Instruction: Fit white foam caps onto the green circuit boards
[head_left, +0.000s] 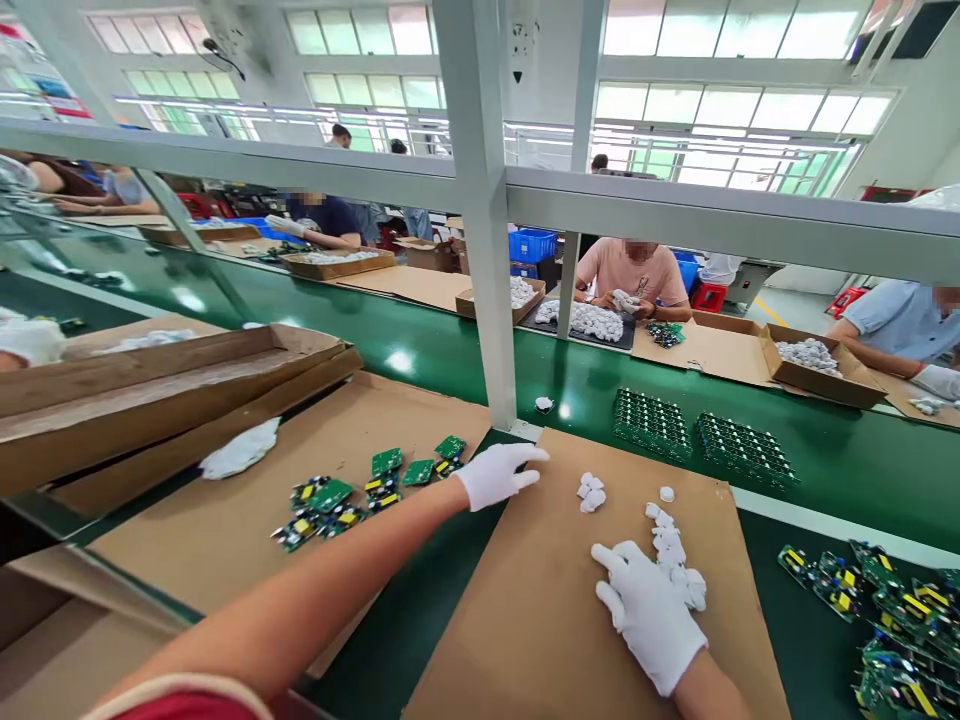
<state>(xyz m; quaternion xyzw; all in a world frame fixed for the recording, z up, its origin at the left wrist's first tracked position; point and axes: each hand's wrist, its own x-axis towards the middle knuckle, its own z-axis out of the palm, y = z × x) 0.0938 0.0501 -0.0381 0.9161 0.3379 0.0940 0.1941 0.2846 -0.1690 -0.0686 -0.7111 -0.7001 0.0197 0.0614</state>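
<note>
My left hand (501,476), in a white glove, reaches over the gap between two cardboard sheets, with its fingers stretched out and nothing in them. Just left of it lie several small green circuit boards (330,500) with yellow and black components. My right hand (649,612), gloved too, hovers over or rests on the right cardboard sheet (525,610); its thumb and forefinger are apart and I see nothing held. Beside its fingers runs a row of small white rounded pieces (670,545), partly hidden by the hand. A smaller cluster of white pieces (591,492) sits farther up the sheet.
Two panels of joined circuit boards (652,422) and a single white piece (544,405) lie on the green belt (420,350). Boards are heaped (900,620) at right. A metal post (480,250) rises ahead. Long cardboard trays (172,390) stand at left. Co-workers sit across the belt.
</note>
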